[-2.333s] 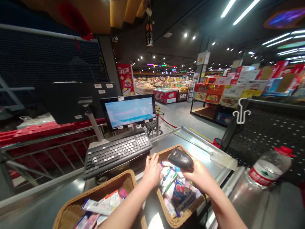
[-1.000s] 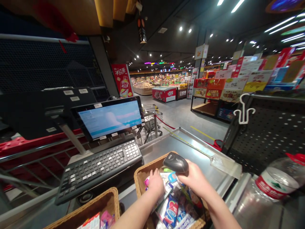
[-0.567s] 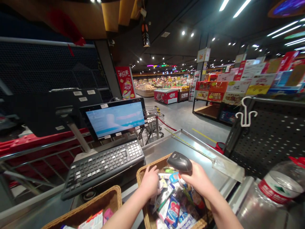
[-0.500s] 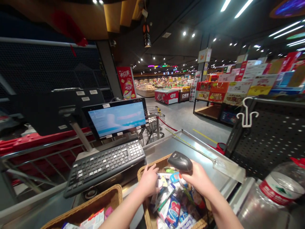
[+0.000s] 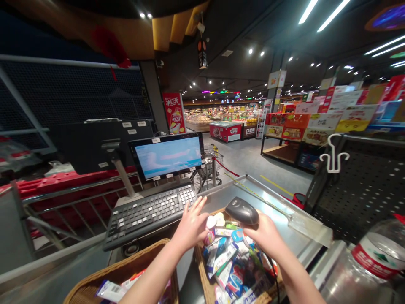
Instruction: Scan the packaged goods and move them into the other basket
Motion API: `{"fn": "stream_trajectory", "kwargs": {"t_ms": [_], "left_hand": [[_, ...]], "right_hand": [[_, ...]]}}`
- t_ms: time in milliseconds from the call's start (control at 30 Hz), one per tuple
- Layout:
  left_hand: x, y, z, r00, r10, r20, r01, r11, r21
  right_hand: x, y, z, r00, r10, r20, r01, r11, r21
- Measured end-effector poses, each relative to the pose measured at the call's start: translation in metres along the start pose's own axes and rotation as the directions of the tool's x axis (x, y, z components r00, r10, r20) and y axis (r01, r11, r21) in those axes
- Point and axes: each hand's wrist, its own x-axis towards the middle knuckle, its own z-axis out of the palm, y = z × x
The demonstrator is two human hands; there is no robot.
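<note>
My right hand (image 5: 265, 233) grips a black handheld barcode scanner (image 5: 242, 210) above the right basket. The scanner's head points up and left, and a dark cable hangs below the hand. At the left rim of the wicker basket (image 5: 202, 274), my left hand (image 5: 191, 226) has its fingers stretched out, near the right end of the keyboard (image 5: 152, 216). Small whitish and pink packages (image 5: 211, 222) lie close by its thumb; I see no clear grip on them. Inside that basket is a heap of small packaged goods (image 5: 236, 274) in blue, white and red wrappers.
A second wicker basket (image 5: 95, 274) with a few packages stands at the lower left, partly behind my left forearm. Beyond the keyboard is a monitor (image 5: 169, 156). A metal counter (image 5: 253, 190) stretches ahead. At right are a perforated black rack (image 5: 363, 177) and a large clear container (image 5: 357, 266).
My left hand has moved up and left from inside the right basket to its rim, with fingers spread wider. The scanner stays in my right hand. The whole view has shifted slightly.
</note>
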Motion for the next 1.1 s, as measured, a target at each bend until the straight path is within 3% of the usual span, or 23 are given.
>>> {"fn": "stream_trajectory", "kwargs": {"t_ms": [533,800,1100], "left_hand": [[-0.004,-0.01,-0.031,0.969,-0.014,-0.246,0.048,0.99,0.133],[-0.008,-0.013,-0.044,0.96,-0.043,-0.278,0.093,0.981,0.169],[-0.018,-0.018,-0.054,0.954,-0.062,-0.294,0.122,0.974,0.192]], "right_hand": [[-0.012,-0.014,0.001,0.995,-0.066,-0.078,0.057,0.992,-0.114],[-0.017,-0.033,0.004,0.987,-0.161,-0.005,0.159,0.98,-0.12],[-0.025,-0.042,0.007,0.984,-0.179,0.004,0.179,0.983,-0.043]]}}
